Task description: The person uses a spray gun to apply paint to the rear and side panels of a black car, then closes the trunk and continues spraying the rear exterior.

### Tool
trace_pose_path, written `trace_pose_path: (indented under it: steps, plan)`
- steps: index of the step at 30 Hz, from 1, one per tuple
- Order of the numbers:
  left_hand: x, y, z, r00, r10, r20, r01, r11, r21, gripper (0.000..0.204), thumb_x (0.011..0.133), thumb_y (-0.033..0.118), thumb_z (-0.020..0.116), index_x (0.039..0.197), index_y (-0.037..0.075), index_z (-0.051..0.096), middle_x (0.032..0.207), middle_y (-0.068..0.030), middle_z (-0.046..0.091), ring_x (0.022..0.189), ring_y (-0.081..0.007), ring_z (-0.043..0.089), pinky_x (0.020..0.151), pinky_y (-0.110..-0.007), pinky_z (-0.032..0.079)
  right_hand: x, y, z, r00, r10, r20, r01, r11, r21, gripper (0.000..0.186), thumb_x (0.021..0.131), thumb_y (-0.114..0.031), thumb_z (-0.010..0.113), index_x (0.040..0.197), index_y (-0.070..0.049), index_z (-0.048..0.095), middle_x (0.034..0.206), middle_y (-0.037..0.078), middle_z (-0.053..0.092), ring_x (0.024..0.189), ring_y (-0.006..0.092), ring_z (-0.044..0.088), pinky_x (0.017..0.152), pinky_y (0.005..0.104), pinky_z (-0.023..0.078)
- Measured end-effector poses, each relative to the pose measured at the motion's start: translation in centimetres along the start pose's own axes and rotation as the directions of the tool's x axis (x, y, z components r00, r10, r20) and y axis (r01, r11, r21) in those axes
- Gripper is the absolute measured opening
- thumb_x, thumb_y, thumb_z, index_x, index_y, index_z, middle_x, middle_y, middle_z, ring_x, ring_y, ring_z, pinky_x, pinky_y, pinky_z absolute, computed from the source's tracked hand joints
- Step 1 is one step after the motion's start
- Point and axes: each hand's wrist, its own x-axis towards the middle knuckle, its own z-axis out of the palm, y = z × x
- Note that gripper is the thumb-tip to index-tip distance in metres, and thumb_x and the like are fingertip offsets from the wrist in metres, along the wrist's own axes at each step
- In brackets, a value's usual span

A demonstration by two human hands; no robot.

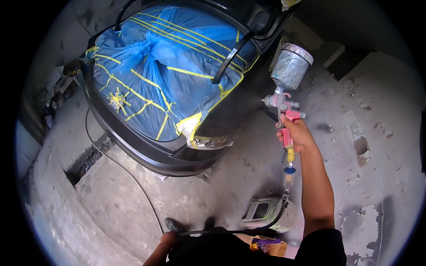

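Right hand (296, 134) grips upright spray gun (281, 104), nozzle (267, 101) facing left toward side edge of car (186, 162). Left hand (168, 239), well apart, grips hose (280, 216).

The spray-gun cup (290, 68) looks smudged metal, the sheeting (175, 62) glossy, crinkled plastic, the floor (120, 190) rough.

Fisheye head view, looking down and forward, right forearm (316, 190) close, car (226, 115) farther off
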Motion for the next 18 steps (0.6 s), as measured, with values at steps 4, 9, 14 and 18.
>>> trace_pose_path:
  steps: [4, 9, 14, 18]
  plan:
    - [0.6, -1.4, 1.1, 0.998, 0.009, -0.063, -0.010, 1.000, -0.009, 0.040, 0.081, 0.037, 0.053, 0.093, -0.001, 0.061, 0.095, -0.0242, 0.064, 0.093, -0.0390, 0.062, 0.081, -0.048, 0.049, 1.9, 0.8, -3.6, 0.953, -0.111, -0.281, 0.121, 0.993, 0.018, 0.027, 0.089, -0.034, 0.059, 0.085, -0.008, 0.055, 0.062, 0.004, 0.056, 0.045, 0.0113, 0.052, 0.040, 0.0250, 0.041]
    - [1.2, -4.4, 2.8, 0.995, -0.053, -0.088, 0.056, 0.998, 0.031, 0.041, 0.081, 0.037, 0.053, 0.096, -0.001, 0.061, 0.097, -0.0246, 0.063, 0.094, -0.0386, 0.062, 0.081, -0.047, 0.050, -1.9, 5.2, -4.4, 0.974, -0.038, -0.222, 0.027, 0.998, -0.051, 0.026, 0.091, -0.032, 0.057, 0.095, -0.006, 0.059, 0.074, 0.005, 0.061, 0.050, 0.0097, 0.052, 0.045, 0.0238, 0.042]
    - [3.0, -6.1, 5.2, 0.997, -0.010, 0.074, -0.003, 0.985, 0.170, 0.055, 0.080, 0.050, 0.053, 0.099, -0.001, 0.062, 0.100, -0.0252, 0.063, 0.097, -0.0382, 0.061, 0.083, -0.046, 0.049, -3.7, 7.0, -2.3, 0.966, -0.035, 0.255, -0.029, 0.969, 0.244, 0.029, 0.093, -0.033, 0.053, 0.111, -0.010, 0.052, 0.101, 0.006, 0.064, 0.060, 0.0111, 0.057, 0.044, 0.0241, 0.044]
    - [1.7, -1.7, 3.1, 0.997, -0.043, 0.064, 0.034, 0.989, 0.141, 0.060, 0.079, 0.055, 0.053, 0.097, -0.001, 0.063, 0.100, -0.0251, 0.063, 0.098, -0.0376, 0.061, 0.084, -0.046, 0.048, -0.1, 6.9, -3.2, 0.970, -0.020, 0.241, -0.038, 0.972, 0.233, 0.028, 0.092, -0.034, 0.054, 0.106, -0.010, 0.055, 0.096, 0.004, 0.064, 0.059, 0.0108, 0.057, 0.046, 0.0251, 0.046]
